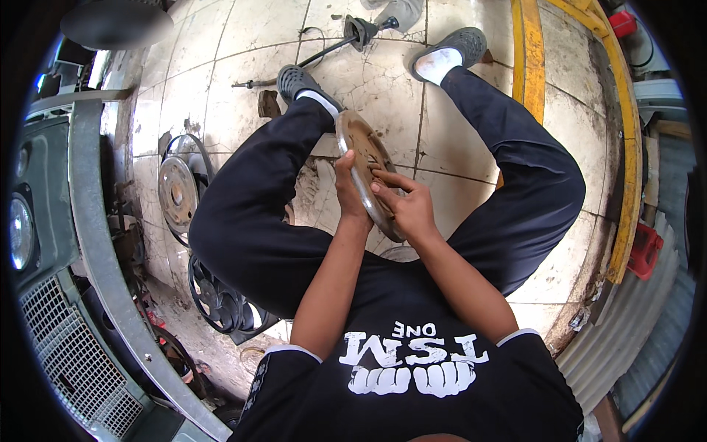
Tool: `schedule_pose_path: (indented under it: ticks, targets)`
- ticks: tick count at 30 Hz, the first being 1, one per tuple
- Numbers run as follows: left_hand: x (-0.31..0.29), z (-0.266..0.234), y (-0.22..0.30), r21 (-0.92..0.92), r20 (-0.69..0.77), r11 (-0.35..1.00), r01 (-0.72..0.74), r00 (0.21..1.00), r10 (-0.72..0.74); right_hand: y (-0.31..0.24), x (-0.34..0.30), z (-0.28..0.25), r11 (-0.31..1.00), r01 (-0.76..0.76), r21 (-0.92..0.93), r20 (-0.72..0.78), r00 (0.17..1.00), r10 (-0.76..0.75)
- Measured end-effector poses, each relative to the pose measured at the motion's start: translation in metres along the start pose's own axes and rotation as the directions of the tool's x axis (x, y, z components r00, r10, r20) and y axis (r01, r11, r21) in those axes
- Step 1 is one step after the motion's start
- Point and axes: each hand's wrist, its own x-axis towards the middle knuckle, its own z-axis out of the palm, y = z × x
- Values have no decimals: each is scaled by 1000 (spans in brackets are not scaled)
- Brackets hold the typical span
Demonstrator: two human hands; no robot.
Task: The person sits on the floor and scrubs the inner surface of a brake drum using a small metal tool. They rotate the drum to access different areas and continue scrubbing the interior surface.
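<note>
Between my knees a rusty round metal disc (pixel 360 136) with a worn, shiny rim is held up on edge, tilted. My left hand (pixel 349 188) grips its left rim, thumb up along the edge and the other fingers hidden behind. My right hand (pixel 406 206) is at the brown face, its bent index finger and thumb close together by the slots near the centre. Whether a small part is pinched there is too hard to see.
On the tiles ahead lies a gear lever (pixel 361 33) with a long rod. At left are another rusty disc (pixel 177 193) and a black fan (pixel 224 306), beside a grey metal beam (pixel 110 236). A yellow steel frame (pixel 628 162) stands right, near a red container (pixel 645 250).
</note>
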Motion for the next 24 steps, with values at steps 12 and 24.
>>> schedule_pose_path:
  ticks: [12,24]
  targets:
    - [9,-12,6,83,58,996,-20,998,15,-2,10,-11,919,-231,320,39,972,231]
    - [2,18,-14,-141,-104,987,-78,993,63,-21,-3,-23,987,-125,-103,29,991,128]
